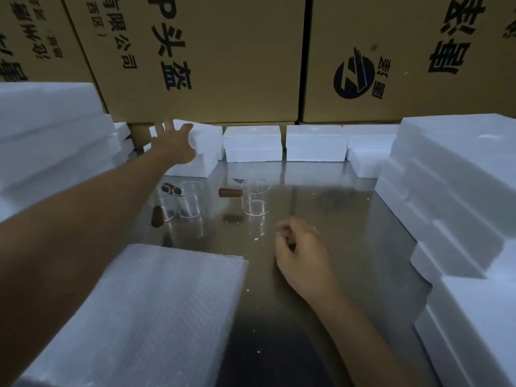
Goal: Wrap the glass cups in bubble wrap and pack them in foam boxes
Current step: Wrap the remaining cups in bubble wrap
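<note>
Two clear glass cups with brown wooden handles stand on the shiny metal table (pixel 321 191): one (pixel 255 196) near the middle, its handle pointing left, another (pixel 191 199) left of it. A third brown handle (pixel 157 216) on clear glass shows beside my left forearm. A stack of bubble wrap sheets (pixel 156 311) lies at the near left. My left hand (pixel 174 142) is stretched far forward, fingers spread, against a white foam box (pixel 202 148) at the back. My right hand (pixel 300 254) rests on the table with loosely curled fingers, holding nothing.
More closed foam boxes (pixel 252 143) (pixel 314 142) line the back edge. Tall stacks of foam pieces rise at the left (pixel 53 135) and right (pixel 458 191). Large printed cardboard cartons (pixel 209 57) form a wall behind. White foam crumbs dot the table.
</note>
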